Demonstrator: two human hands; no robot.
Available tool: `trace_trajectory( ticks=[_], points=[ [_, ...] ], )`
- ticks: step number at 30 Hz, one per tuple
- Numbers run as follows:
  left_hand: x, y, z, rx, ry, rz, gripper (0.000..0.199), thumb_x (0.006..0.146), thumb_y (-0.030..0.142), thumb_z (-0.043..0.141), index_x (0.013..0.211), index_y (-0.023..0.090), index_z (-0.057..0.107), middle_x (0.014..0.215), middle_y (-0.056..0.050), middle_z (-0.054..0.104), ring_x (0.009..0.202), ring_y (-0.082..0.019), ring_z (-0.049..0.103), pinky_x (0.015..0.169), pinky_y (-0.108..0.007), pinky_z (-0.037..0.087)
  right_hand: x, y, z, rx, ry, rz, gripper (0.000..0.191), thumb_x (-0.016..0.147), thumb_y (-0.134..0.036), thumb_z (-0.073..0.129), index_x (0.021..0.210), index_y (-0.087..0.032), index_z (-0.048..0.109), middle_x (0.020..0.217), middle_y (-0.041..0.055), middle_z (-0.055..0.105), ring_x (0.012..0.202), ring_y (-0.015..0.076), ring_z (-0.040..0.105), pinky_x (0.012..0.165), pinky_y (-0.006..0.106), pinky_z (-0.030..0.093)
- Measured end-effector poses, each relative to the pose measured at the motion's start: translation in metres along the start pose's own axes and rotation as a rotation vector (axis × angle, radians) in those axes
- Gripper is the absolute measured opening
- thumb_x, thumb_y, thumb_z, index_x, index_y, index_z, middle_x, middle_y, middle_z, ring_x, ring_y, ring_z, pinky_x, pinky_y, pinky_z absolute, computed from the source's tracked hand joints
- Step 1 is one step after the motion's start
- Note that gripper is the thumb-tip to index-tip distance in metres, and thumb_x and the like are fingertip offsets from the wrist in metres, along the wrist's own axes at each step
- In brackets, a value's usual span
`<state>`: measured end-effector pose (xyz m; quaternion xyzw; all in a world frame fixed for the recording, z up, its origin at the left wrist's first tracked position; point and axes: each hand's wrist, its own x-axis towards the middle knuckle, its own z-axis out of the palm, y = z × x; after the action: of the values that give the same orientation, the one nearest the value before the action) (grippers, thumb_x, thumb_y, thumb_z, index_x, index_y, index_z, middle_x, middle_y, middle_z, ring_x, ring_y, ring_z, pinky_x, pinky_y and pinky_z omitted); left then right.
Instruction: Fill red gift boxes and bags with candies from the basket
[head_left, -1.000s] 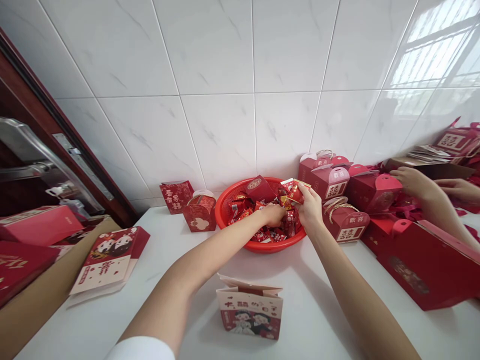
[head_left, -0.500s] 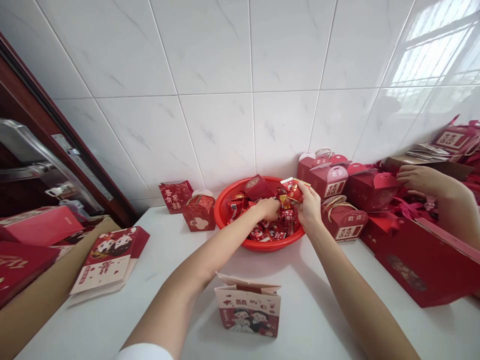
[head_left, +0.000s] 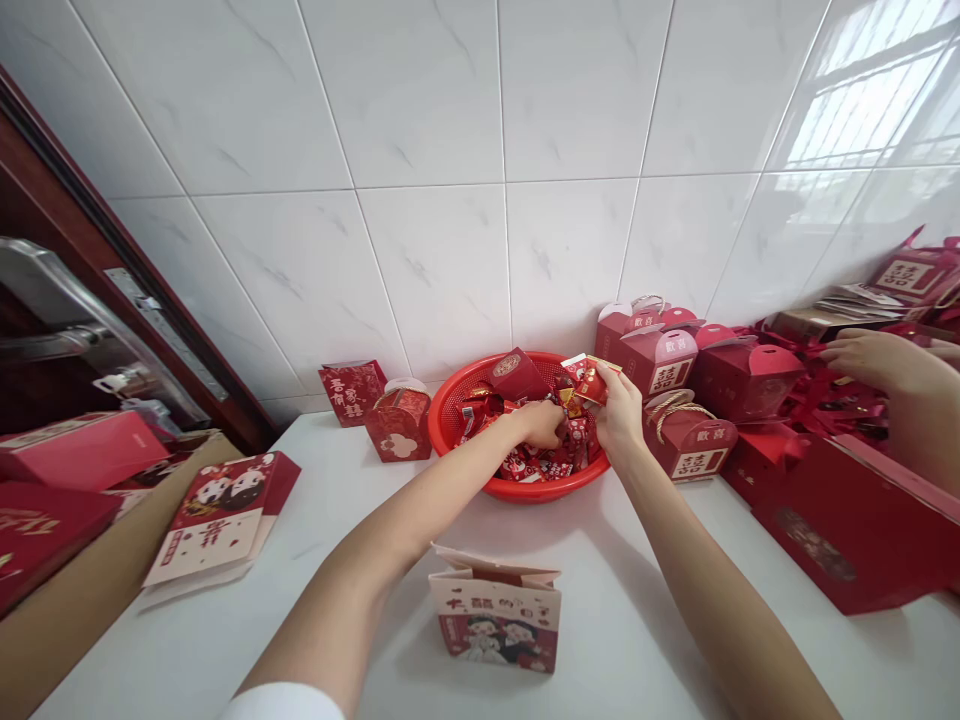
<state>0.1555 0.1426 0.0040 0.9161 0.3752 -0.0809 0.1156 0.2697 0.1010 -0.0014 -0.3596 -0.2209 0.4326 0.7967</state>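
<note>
My left hand (head_left: 541, 425) reaches down into a red plastic basket (head_left: 551, 492), its fingers curled among the candies; what they grip is hidden. Wrapped candies (head_left: 517, 464), mostly red, fill the basket. At the basket's right rim, my right hand (head_left: 621, 408) is closed on several red and gold candy packets (head_left: 591, 380). A small dark red box (head_left: 519, 374) lies at the back of the basket. Nearer to me, between my forearms, a pink and red paper gift box (head_left: 498, 622) with a cartoon couple stands upright, its top open.
Red gift boxes (head_left: 697, 445) with rope handles crowd the right side by the wall. Beyond a large red box (head_left: 847, 525), another person's hand (head_left: 877, 360) hovers over ribbons. Two small upright boxes (head_left: 399, 425) stand left of the basket. A flat folded box (head_left: 217, 515) lies beside a carton (head_left: 112, 570) at left.
The other person's hand has shifted right. My left hand has moved slightly to the right within the candies; my right hand stays almost still with its packets.
</note>
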Motion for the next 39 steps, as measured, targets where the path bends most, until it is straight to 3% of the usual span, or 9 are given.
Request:
trace_trajectory(
  ticks=[3,7,12,17,23,26,28,33,39],
  points=[
    [0.002,-0.002,0.0,-0.078,0.028,0.074,0.018,0.08,0.019,0.06,0.09,0.016,0.075,0.09,-0.007,0.077,0.083,-0.024,0.07,0.074,-0.028,0.052,0.0,0.001,0.0,0.017,0.009,-0.007,0.02,0.058,-0.03,0.077,0.074,-0.018,0.072,0.068,-0.001,0.071,0.061,0.015,0.064,0.05,0.024,0.051],
    [0.002,-0.002,-0.001,-0.169,0.095,0.149,0.026,0.086,0.019,0.052,0.098,0.016,0.075,0.099,-0.006,0.077,0.088,-0.021,0.069,0.078,-0.026,0.05,0.002,0.001,-0.001,0.03,0.023,-0.026,0.018,0.059,-0.029,0.076,0.072,-0.018,0.072,0.068,-0.0012,0.072,0.061,0.0149,0.064,0.053,0.025,0.053],
    [-0.001,0.003,0.002,-0.239,-0.06,0.249,0.027,0.076,0.019,0.062,0.101,0.019,0.074,0.09,-0.002,0.075,0.08,-0.019,0.067,0.069,-0.023,0.047,0.003,0.003,-0.003,0.026,0.003,-0.046,0.02,0.06,-0.03,0.076,0.075,-0.018,0.072,0.068,-0.0019,0.071,0.06,0.0142,0.064,0.053,0.025,0.052],
    [-0.003,0.003,0.005,-0.359,-0.155,0.246,0.024,0.08,0.031,0.058,0.095,0.02,0.073,0.089,-0.001,0.074,0.083,-0.02,0.066,0.073,-0.026,0.047,0.003,0.003,-0.003,-0.009,0.008,-0.048,0.02,0.061,-0.032,0.075,0.075,-0.018,0.071,0.066,-0.0023,0.07,0.059,0.0145,0.063,0.051,0.025,0.05],
    [-0.001,0.005,0.006,-0.328,-0.15,0.118,0.047,0.071,0.027,0.069,0.117,0.016,0.067,0.107,-0.008,0.073,0.091,-0.024,0.068,0.074,-0.027,0.05,0.004,0.003,-0.003,0.018,0.059,-0.047,0.018,0.061,-0.03,0.075,0.074,-0.018,0.07,0.066,-0.003,0.069,0.059,0.0135,0.063,0.053,0.025,0.051],
    [-0.001,-0.002,0.003,-0.405,-0.065,0.121,0.053,0.067,0.014,0.067,0.12,0.018,0.066,0.113,-0.007,0.072,0.1,-0.023,0.067,0.081,-0.026,0.049,0.004,0.002,-0.002,0.017,0.091,-0.055,0.016,0.062,-0.029,0.072,0.073,-0.018,0.069,0.065,-0.0033,0.068,0.059,0.014,0.063,0.053,0.025,0.051],
    [-0.001,-0.01,0.001,-0.496,0.016,0.129,0.047,0.067,0.01,0.062,0.113,0.018,0.07,0.107,-0.004,0.073,0.099,-0.021,0.066,0.083,-0.025,0.049,0.003,0.001,-0.001,0.021,0.092,-0.054,0.015,0.061,-0.028,0.072,0.072,-0.019,0.069,0.064,-0.0035,0.068,0.059,0.0141,0.063,0.053,0.025,0.051],
    [-0.001,-0.027,-0.003,-0.683,0.144,0.124,0.028,0.067,0.009,0.055,0.084,0.014,0.076,0.076,0.0,0.071,0.072,-0.016,0.063,0.07,-0.024,0.049,0.0,-0.001,0.001,0.039,0.072,-0.052,0.014,0.06,-0.028,0.072,0.07,-0.019,0.069,0.065,-0.0027,0.07,0.06,0.0148,0.064,0.054,0.026,0.053],
    [0.0,-0.034,-0.006,-0.748,0.226,0.086,0.035,0.067,0.009,0.047,0.085,0.012,0.076,0.084,-0.003,0.074,0.07,-0.013,0.063,0.066,-0.022,0.05,0.0,-0.002,0.001,0.022,0.095,-0.038,0.015,0.06,-0.028,0.073,0.071,-0.018,0.07,0.067,-0.0016,0.072,0.063,0.0156,0.066,0.058,0.026,0.054]
  ],
)
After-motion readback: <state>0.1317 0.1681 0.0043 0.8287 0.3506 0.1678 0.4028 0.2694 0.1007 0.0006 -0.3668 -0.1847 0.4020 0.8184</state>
